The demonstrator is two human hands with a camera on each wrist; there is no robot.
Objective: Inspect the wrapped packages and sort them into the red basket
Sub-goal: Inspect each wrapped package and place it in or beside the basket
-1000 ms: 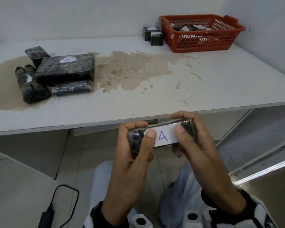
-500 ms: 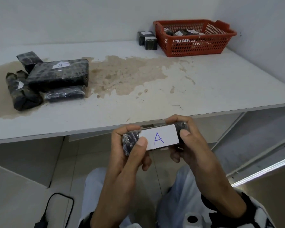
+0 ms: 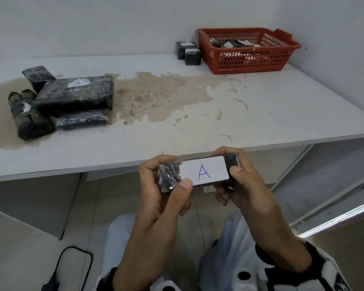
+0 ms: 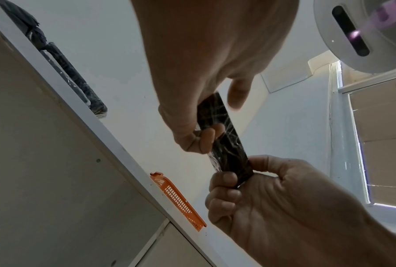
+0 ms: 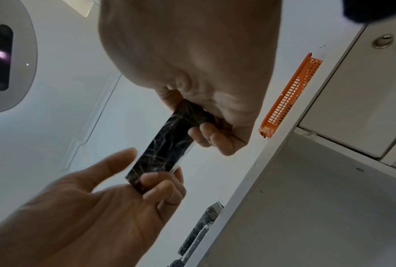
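A small black wrapped package (image 3: 204, 171) with a white label marked "A" is held in front of the table's near edge. My left hand (image 3: 156, 181) pinches its left end, thumb at the label's lower corner. My right hand (image 3: 244, 181) grips the right end. From below, the left wrist view shows the package (image 4: 224, 137) between left hand (image 4: 204, 81) and right hand (image 4: 261, 189). The right wrist view shows the package (image 5: 167, 144), right hand (image 5: 204, 81) and left hand (image 5: 101, 207). The red basket (image 3: 248, 59) stands at the table's far right with several packages inside.
A pile of black wrapped packages (image 3: 76, 93) lies on the left of the white table (image 3: 261, 112), on a brown stain (image 3: 166, 95). Two small packages (image 3: 189, 53) stand just left of the basket. A black cable (image 3: 72, 255) lies on the floor.
Both thumbs have slid outward off the label, so the "A" is fully uncovered. The package has tilted its label more toward me and come closer to the table edge.
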